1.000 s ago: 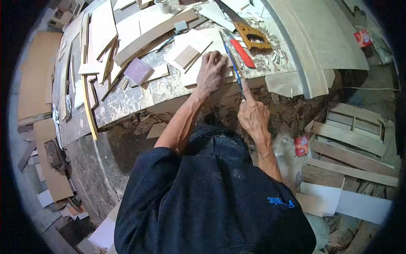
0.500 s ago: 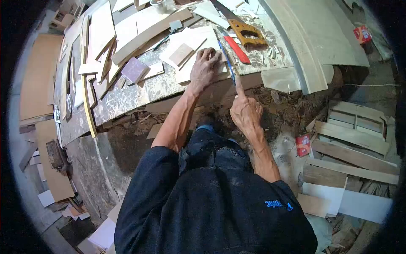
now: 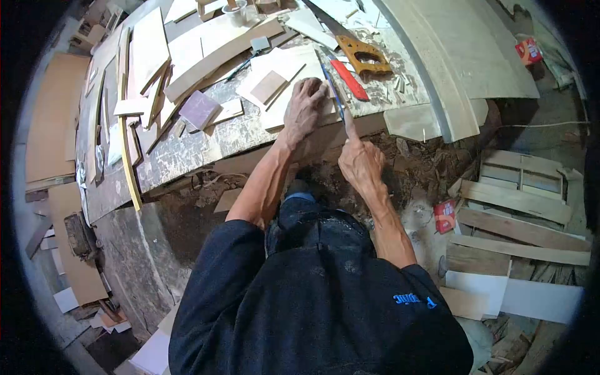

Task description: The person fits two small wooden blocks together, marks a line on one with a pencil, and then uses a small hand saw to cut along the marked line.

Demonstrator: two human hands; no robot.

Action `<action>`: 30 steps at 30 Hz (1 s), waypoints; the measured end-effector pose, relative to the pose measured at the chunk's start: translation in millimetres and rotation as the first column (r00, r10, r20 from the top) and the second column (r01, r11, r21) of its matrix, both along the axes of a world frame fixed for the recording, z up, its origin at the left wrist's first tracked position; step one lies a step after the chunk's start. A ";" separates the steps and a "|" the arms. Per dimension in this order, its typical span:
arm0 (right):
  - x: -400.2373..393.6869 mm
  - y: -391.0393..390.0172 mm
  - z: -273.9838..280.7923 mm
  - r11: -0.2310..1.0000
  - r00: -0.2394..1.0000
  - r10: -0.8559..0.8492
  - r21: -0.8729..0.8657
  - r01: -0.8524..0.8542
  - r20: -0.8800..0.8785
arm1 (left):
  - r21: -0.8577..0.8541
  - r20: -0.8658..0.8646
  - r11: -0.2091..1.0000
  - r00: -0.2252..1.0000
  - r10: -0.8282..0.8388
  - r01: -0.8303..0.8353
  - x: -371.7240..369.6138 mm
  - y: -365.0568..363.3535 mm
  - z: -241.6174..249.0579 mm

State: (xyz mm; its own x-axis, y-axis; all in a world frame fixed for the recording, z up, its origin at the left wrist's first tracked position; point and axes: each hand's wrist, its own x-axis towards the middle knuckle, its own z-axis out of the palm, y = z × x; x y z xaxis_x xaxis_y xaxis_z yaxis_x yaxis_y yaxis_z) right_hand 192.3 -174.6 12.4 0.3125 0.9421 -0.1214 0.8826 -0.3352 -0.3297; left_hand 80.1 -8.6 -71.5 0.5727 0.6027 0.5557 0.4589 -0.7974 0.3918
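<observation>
My left hand [image 3: 304, 112] presses with curled fingers on a pale wooden board [image 3: 281, 110] near the bench's front edge. My right hand [image 3: 360, 157] is wrapped round the near end of a slim blue tool [image 3: 337, 94], its index finger stretched along it. The tool lies along the board's right side, pointing away from me; its exact kind is unclear. Just right of it are a red-handled tool [image 3: 349, 79] and a handsaw with a yellow-brown wooden handle [image 3: 362, 56]. A small brown block [image 3: 269, 87] rests on the board beyond my left hand.
On the bench [image 3: 187, 149] to the left are a purple block [image 3: 200, 110], long wood strips and a plastic cup [image 3: 235, 14]. A large curved panel [image 3: 437, 69] spans the right side. Wood pieces and a red packet [image 3: 444, 216] lie on the floor at right.
The view has shifted slightly. Both hands keep nearly the same places, the left still on the board and the right still on the blue tool.
</observation>
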 end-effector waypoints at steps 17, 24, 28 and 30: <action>2.0 8.6 -9.3 0.998 0.999 0.011 0.066 -0.008 -0.047 | -0.007 0.018 1.000 1.000 0.000 0.000 1.6 0.7 3.1; -1.9 9.9 -18.5 0.992 1.000 0.008 0.126 -0.011 0.029 | -0.047 0.057 0.999 0.998 0.005 -0.002 1.6 -5.2 12.0; 2.7 23.7 -17.4 0.989 0.999 0.044 0.137 -0.046 0.021 | -0.063 0.019 0.998 1.000 0.000 0.001 -1.7 -2.5 7.8; 1.2 7.8 -2.4 0.995 0.999 0.033 0.100 -0.029 -0.038 | -0.058 0.013 0.998 1.000 0.014 -0.013 -1.4 -3.1 7.4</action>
